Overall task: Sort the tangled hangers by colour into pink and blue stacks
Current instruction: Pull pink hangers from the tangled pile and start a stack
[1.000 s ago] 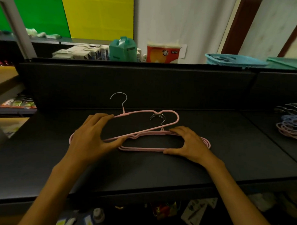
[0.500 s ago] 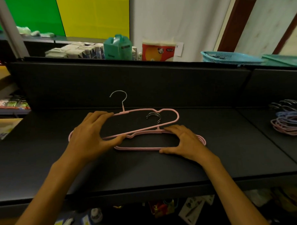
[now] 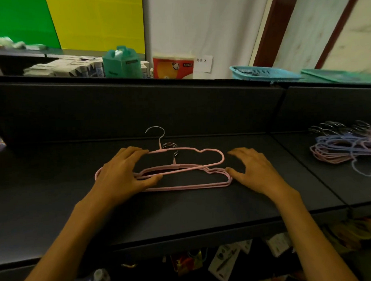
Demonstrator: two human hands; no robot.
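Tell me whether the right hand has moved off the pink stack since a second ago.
Yes. The right hand slid right, off the pink stack; only its thumb touches the end.

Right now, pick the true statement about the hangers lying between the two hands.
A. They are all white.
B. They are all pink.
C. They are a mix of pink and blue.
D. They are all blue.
B: every one of the hangers between the left hand and the right hand has a pink frame; the blue ones lie only in the tangled pile far off to the right on the shelf.
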